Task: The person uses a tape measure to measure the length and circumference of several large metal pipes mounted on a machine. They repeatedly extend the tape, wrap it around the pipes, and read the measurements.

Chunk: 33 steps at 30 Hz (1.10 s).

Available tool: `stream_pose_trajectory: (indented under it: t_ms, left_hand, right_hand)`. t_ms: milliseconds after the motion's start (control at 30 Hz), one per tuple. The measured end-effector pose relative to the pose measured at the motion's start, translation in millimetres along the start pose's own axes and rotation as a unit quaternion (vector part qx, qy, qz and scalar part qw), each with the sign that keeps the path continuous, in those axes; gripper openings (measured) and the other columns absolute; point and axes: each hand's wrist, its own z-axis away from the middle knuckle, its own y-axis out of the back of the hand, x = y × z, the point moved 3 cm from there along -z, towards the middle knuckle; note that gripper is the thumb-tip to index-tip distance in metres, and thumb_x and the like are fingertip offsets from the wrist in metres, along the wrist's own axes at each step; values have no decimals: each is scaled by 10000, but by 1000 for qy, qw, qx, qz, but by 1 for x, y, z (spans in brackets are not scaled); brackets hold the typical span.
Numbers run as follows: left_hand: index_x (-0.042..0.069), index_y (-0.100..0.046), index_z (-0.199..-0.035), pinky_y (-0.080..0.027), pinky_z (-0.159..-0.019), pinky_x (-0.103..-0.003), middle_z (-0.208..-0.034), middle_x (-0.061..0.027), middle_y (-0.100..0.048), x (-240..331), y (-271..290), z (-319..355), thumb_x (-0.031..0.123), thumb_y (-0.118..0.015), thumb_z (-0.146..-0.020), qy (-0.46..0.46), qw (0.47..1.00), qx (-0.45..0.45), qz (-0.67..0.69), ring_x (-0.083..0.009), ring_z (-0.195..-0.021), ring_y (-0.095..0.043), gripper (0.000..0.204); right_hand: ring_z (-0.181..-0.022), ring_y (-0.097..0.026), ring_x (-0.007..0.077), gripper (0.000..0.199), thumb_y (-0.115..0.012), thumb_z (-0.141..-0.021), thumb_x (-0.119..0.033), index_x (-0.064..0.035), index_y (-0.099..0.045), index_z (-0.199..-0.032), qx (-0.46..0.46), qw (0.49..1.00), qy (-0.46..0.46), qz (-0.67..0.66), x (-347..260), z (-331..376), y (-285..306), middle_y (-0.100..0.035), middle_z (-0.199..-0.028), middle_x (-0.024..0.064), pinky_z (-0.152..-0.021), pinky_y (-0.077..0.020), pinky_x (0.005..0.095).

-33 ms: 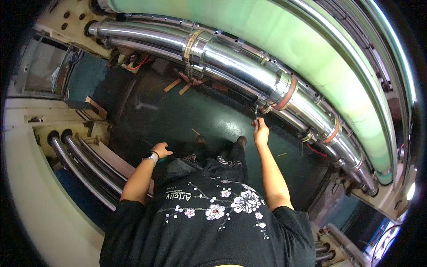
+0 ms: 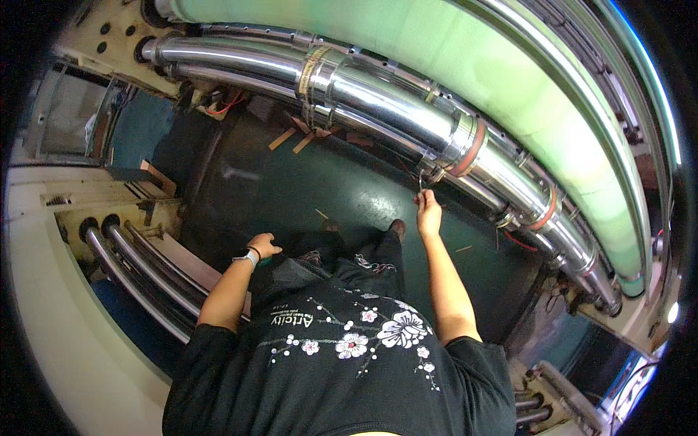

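My right hand (image 2: 427, 211) is raised to the underside of a long shiny steel pipe (image 2: 378, 94). Its fingers pinch a thin wire (image 2: 422, 182) that hangs just left of an orange clamp band (image 2: 470, 149) around the pipe. My left hand (image 2: 263, 245), with a light watch on the wrist, hangs by my hip with the fingers curled; I see nothing clearly held in it. I stand on a dark green floor (image 2: 291, 189) in a black shirt printed with flowers.
A big pale green cylinder (image 2: 509, 80) arches above the pipe. Grey rollers (image 2: 138, 272) and a cream machine frame (image 2: 51, 291) stand at my left. Wooden scraps (image 2: 291, 138) lie on the floor under the pipe. More orange clamps and red wiring (image 2: 520, 240) follow the pipe to the right.
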Motion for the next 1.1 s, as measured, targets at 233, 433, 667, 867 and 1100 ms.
stream_pose_trajectory:
  t_ms: [233, 433, 667, 867, 1100]
  left_hand:
    - [9, -495, -1147, -379, -902, -395, -1174, -174, -493, -5, 9, -4, 380, -642, -699, -15, 997, -57, -53, -319, -1081, -464, 600]
    - [8, -489, -1143, -383, -892, -380, -1132, -193, -516, 22, 30, 14, 356, -649, -695, -25, 997, -39, -65, -321, -1068, -476, 589]
    - [13, -500, -1131, -386, -889, -370, -1110, -201, -529, 22, 25, 22, 364, -652, -690, -12, 998, -27, -63, -327, -1050, -489, 585]
    - [12, -504, -1131, -381, -896, -370, -1127, -196, -520, 11, 16, 23, 378, -649, -685, -19, 996, -19, -85, -323, -1053, -487, 595]
    - [16, -496, -1138, -380, -898, -374, -1124, -198, -521, 31, 11, 28, 349, -655, -691, -17, 1000, -7, -25, -322, -1060, -483, 580]
  right_hand:
    - [-682, -611, 236, 86, -487, -856, -108, -37, -511, -899, 36, 999, 19, -17, 10, -7, -14, -599, -713, 123, -629, -459, 302]
    - [-763, -574, 143, 145, -491, -865, -138, -7, -553, -878, 103, 977, -32, -183, 32, -12, -52, -625, -788, 68, -743, -425, 257]
    - [-627, -469, 85, 157, -534, -841, -153, -1, -569, -822, 4, 970, -48, -240, 48, -20, -29, -519, -641, 7, -594, -387, 223]
    - [-596, -418, 69, 226, -529, -854, -229, -37, -599, -757, -143, 934, -71, -319, 66, -38, -21, -484, -625, -31, -584, -347, 219]
    - [-554, -392, 63, 237, -576, -816, -238, -43, -607, -686, -181, 934, -128, -281, 59, -43, -18, -469, -585, -34, -546, -319, 220]
